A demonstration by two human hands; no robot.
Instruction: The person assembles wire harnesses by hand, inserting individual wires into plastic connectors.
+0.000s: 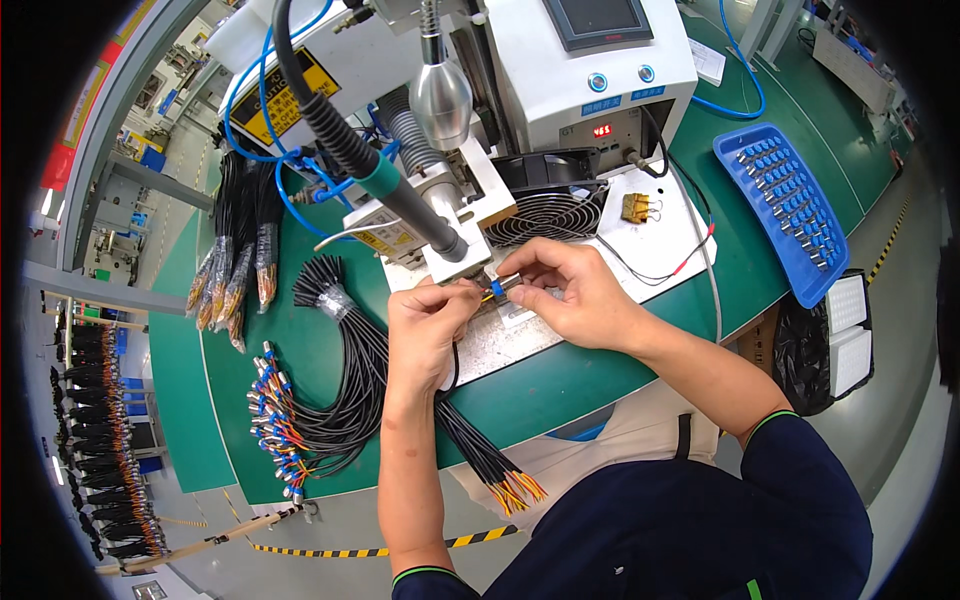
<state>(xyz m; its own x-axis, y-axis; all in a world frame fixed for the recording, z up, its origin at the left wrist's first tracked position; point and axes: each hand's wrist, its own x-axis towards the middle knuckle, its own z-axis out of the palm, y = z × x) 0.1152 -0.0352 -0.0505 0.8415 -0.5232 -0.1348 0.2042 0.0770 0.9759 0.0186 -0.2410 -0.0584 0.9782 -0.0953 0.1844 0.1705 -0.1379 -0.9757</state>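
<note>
My left hand [425, 325] pinches a bundle of black cables [470, 440], whose stripped orange and yellow ends hang over the bench's front edge. My right hand [565, 290] holds a small blue-and-metal connector [497, 287] against one wire tip, right in front of the left hand's fingers. Both hands meet under the tip of a soldering iron [400, 195] with a black hose and teal collar. It is clamped on a white machine [560, 80].
A coil of black cables with blue-tipped metal connectors [290, 420] lies left on the green bench [600, 375]. Bagged cable bundles [235, 270] lie farther left. A blue tray of connectors [790, 205] sits right. A fan grille [550, 215] and a yellow clip [637, 208] are behind my hands.
</note>
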